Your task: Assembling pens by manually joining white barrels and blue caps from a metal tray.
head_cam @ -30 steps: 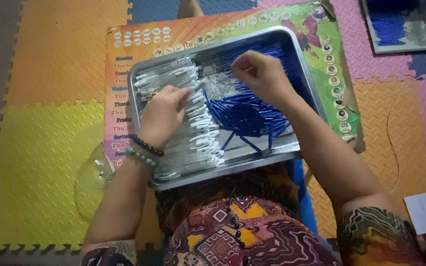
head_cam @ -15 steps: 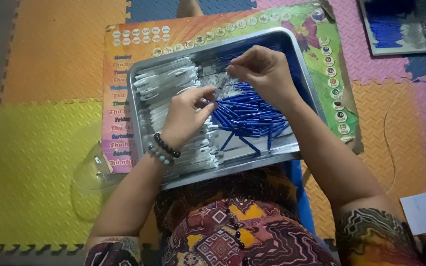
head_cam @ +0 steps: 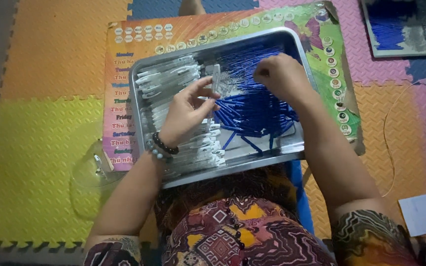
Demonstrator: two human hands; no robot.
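pinching clear pen barrel, left hand

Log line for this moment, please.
left hand: holds clear tube | right hand: in blue refills | tray: on lap

Tray: dull brushed metal, smooth under my hands.
Tubes in tray, left: clear glossy plastic.
Refills in tray, right: blue glossy plastic.
Mat under tray: matt foam, rough-textured.
Poster under tray: glossy printed sheet.
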